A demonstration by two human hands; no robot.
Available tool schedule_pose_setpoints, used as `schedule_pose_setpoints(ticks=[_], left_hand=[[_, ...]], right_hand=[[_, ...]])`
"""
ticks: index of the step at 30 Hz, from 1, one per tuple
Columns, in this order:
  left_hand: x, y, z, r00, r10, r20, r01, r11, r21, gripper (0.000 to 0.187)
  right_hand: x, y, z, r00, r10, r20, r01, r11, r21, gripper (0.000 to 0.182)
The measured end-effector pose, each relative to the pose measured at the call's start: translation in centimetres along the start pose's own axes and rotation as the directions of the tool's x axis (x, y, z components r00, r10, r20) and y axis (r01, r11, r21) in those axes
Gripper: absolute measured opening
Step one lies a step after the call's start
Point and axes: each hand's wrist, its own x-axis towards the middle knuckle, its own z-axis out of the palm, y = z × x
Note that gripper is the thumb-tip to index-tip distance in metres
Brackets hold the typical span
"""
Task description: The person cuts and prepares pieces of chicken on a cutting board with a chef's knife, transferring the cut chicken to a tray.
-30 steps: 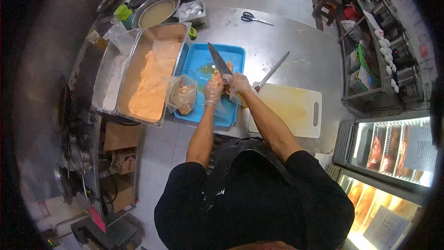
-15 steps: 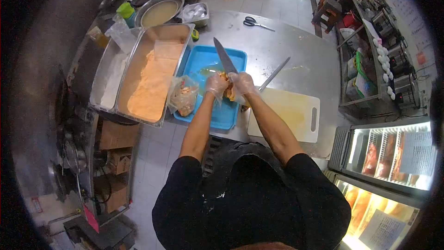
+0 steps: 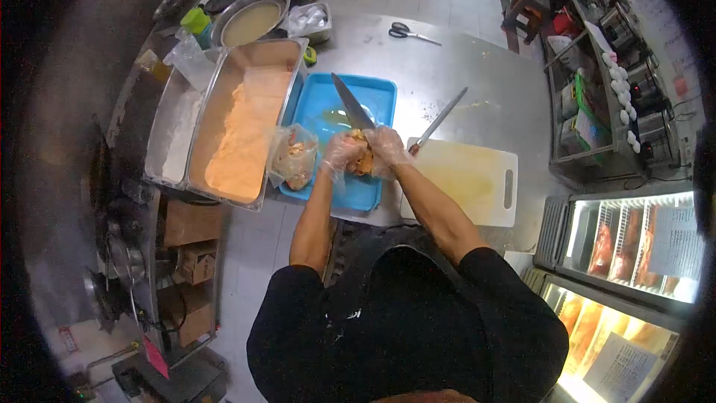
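Note:
Both hands wear clear plastic gloves and work over a blue tray (image 3: pixel 377 93). My left hand (image 3: pixel 344 151) is closed around a piece of orange-brown meat (image 3: pixel 362 162), whose exact kind I cannot make out. My right hand (image 3: pixel 388 146) grips a large kitchen knife (image 3: pixel 350 99); its blade points away from me and to the left, over the tray. The handle is hidden in the hand. Left of my left hand, a clear plastic bag (image 3: pixel 294 155) of meat pieces rests at the tray's edge.
A white cutting board (image 3: pixel 466 186) lies right of the tray, with a sharpening steel (image 3: pixel 446 117) behind it. Scissors (image 3: pixel 410 33) lie farther back on the steel table. At left stand metal pans of orange powder (image 3: pixel 242 142) and white powder (image 3: pixel 179 130). Lit display fridges (image 3: pixel 634 242) stand at right.
Both hands have shifted slightly down. The knife has moved down and left with my right hand and tilts further left. The meat stays in my left hand.

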Motion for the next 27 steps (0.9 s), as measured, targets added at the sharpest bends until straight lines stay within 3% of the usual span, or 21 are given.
schedule_pose_setpoints(ticks=[2,3,6,9,12,15,18,19,21,22,24,25,27], left_hand=[[0.1,-2.7,-0.2,0.997,-0.071,0.012,0.071,0.947,-0.313,0.033],[-0.6,-1.3,-1.0,0.998,-0.061,0.026,0.065,0.978,-0.2,0.028],[0.0,-4.2,-0.9,0.995,0.096,-0.01,-0.093,0.917,-0.388,0.032],[-0.6,-5.6,-1.1,0.996,-0.014,-0.086,-0.038,0.816,-0.576,0.036],[-0.3,-6.3,-1.8,0.952,-0.04,-0.304,0.024,0.998,-0.055,0.045],[-1.1,-5.2,-0.8,0.857,-0.086,-0.507,0.224,0.95,0.218,0.055],[-3.8,-4.1,1.4,0.909,-0.073,-0.41,0.267,0.857,0.441,0.063],[-3.8,-6.2,2.7,0.831,0.11,-0.545,0.012,0.977,0.215,0.06],[-4.0,-7.2,2.9,0.866,-0.003,-0.5,0.017,1.0,0.025,0.056],[-4.3,-6.4,2.9,0.881,-0.055,-0.47,0.022,0.997,-0.075,0.054],[-3.8,-7.9,2.0,0.891,-0.052,-0.45,0.072,0.997,0.026,0.048],[-3.7,-8.4,1.1,0.896,-0.05,-0.441,0.095,0.992,0.081,0.046],[-3.7,-8.6,-0.1,0.916,0.063,-0.396,-0.044,0.997,0.055,0.043]], right_hand=[[-1.6,-1.4,-1.7,0.992,-0.122,-0.034,0.119,0.99,-0.079,0.03],[-1.9,-1.7,-2.0,0.988,-0.148,-0.046,0.143,0.985,-0.094,0.029],[-2.6,-2.0,-2.9,0.989,-0.141,-0.048,0.136,0.986,-0.091,0.031],[-2.9,-2.0,-3.4,0.989,-0.143,-0.033,0.142,0.989,-0.034,0.037],[-2.6,-1.2,-1.8,0.989,-0.069,-0.13,0.09,0.982,0.166,0.046],[-2.9,-0.4,-1.7,0.997,-0.037,-0.073,0.056,0.957,0.286,0.053],[-3.1,-0.3,-0.7,0.995,0.03,-0.098,0.017,0.895,0.446,0.056],[-3.4,-0.9,-1.5,0.995,0.068,-0.068,-0.024,0.859,0.512,0.056],[-4.7,-1.9,-2.5,0.989,0.146,0.018,-0.124,0.767,0.63,0.056],[-5.2,-2.1,-2.3,0.994,0.105,-0.035,-0.073,0.856,0.512,0.046],[-5.4,-2.8,-2.1,0.992,-0.012,-0.124,0.042,0.97,0.238,0.025],[-5.3,-3.2,-1.5,0.994,0.059,-0.097,-0.027,0.952,0.306,0.033],[-5.5,-3.6,0.0,0.978,0.208,-0.023,-0.178,0.884,0.433,0.05]])
